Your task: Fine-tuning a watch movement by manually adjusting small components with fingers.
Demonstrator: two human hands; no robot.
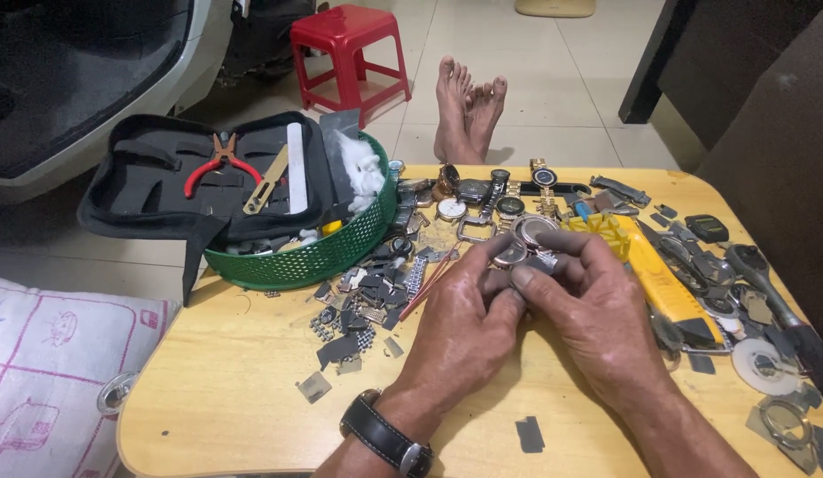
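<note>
Both my hands meet over the middle of a low wooden table (252, 381). My left hand (469, 310), with a black-strapped wristwatch (385, 435) on its wrist, and my right hand (588, 305) together pinch a round metal watch case (528, 235) at the fingertips. Thin red sticks (426, 283) poke out beside my left fingers. Loose watches (482, 195) lie just beyond the hands.
A green mesh basket (323, 252) holds an open black tool pouch with red pliers (217, 164). Watch links and small parts (358, 310) are scattered at left; tools, a yellow tool (664, 283) and tape rolls (761, 363) at right. A person's bare feet (467, 111) and a red stool (349, 49) lie beyond.
</note>
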